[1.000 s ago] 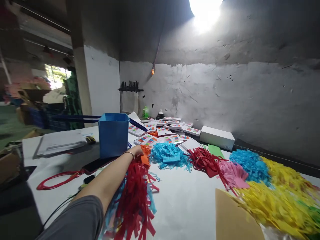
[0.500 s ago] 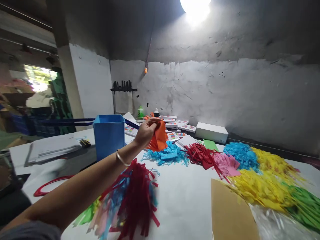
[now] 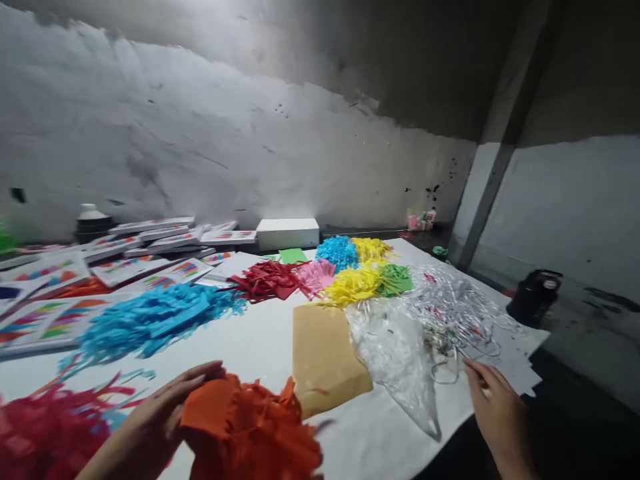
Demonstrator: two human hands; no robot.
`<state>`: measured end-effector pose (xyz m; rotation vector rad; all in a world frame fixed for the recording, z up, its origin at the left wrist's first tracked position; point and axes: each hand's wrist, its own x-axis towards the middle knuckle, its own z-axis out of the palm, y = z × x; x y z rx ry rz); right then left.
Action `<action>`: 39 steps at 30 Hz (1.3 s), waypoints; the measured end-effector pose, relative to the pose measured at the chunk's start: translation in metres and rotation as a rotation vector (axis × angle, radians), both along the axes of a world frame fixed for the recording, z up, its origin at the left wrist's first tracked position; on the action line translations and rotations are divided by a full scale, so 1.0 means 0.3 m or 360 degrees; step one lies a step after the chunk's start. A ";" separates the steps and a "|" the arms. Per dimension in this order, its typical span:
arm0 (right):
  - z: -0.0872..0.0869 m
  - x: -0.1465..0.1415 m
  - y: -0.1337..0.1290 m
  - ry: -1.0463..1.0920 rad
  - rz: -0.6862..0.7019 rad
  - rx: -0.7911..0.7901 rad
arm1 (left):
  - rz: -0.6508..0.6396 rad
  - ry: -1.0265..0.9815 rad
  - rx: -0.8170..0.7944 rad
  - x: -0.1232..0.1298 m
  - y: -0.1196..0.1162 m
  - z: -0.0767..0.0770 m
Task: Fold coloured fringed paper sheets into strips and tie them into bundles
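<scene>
An orange bundle of fringed tissue paper (image 3: pixel 250 427) is gripped by my left hand (image 3: pixel 160 417), low in the view over the white table. Its cut strips hang to the right, and its uncut band lies against my fingers. At the right table edge, my right hand (image 3: pixel 497 407) has thumb and fingers pinched together at a thin white string (image 3: pixel 445 381). This string loops out of a tangled heap of white and silvery strings (image 3: pixel 445 300). Red fringed paper (image 3: pixel 50 420) lies beside my left forearm, partly blurred.
Blue fringed paper (image 3: pixel 165 317), dark red fringe (image 3: pixel 270 280), pink fringe (image 3: pixel 317 275) and yellow fringe (image 3: pixel 355 283) lie across the table. Brown cardboard (image 3: pixel 327 357) and a clear plastic bag (image 3: pixel 397 360) sit centrally. Printed boxes (image 3: pixel 120 270) and a white box (image 3: pixel 287 233) stand behind.
The view has swung right. My left hand has brought the orange paper back from the far side, nearer to me. My right hand has come into view by the strings.
</scene>
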<state>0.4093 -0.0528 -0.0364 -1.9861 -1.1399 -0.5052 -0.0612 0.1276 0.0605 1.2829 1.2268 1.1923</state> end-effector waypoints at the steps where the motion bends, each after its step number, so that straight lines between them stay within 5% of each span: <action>1: 0.004 0.049 0.038 0.0000 0.0045 -0.0134 | -0.0010 -0.0028 -0.0118 -0.002 0.002 -0.011; 4: 0.003 0.114 0.198 0.0005 0.0137 -0.0484 | 0.0031 -0.0099 -0.0369 0.001 0.005 -0.021; 8: -0.004 0.140 0.361 0.0029 0.0031 -0.0746 | 0.0043 -0.0104 -0.0379 0.017 -0.022 -0.008; 14: 0.053 0.147 0.325 -0.0099 0.0133 -0.0615 | -0.0107 0.0076 0.0040 0.021 -0.122 0.019; 18: 0.109 -0.120 0.246 -0.0221 0.0390 -0.0239 | -0.0294 0.0103 0.0288 0.051 -0.172 0.001; 21: 0.155 -0.436 0.184 -0.0117 0.1224 0.0059 | -0.0443 -0.0004 0.0344 0.088 -0.198 -0.018; 23: 0.180 -0.612 0.163 0.0234 0.1782 -0.0058 | -0.0471 -0.0076 0.0353 0.104 -0.207 -0.029; 25: 0.189 -0.726 0.159 0.0718 0.2013 -0.0068 | -0.0427 -0.0124 0.0329 0.107 -0.211 -0.044; 31: 0.112 -0.845 0.172 0.1317 0.1812 0.0093 | -0.0173 -0.0215 0.0358 0.110 -0.284 -0.146; 35: 0.075 -0.905 0.182 0.1345 0.1687 0.0129 | -0.0382 -0.0085 0.0621 0.134 -0.365 -0.210; 39: 0.094 -0.921 0.202 0.1391 0.1755 -0.0057 | -0.0561 -0.0090 0.0544 0.130 -0.376 -0.206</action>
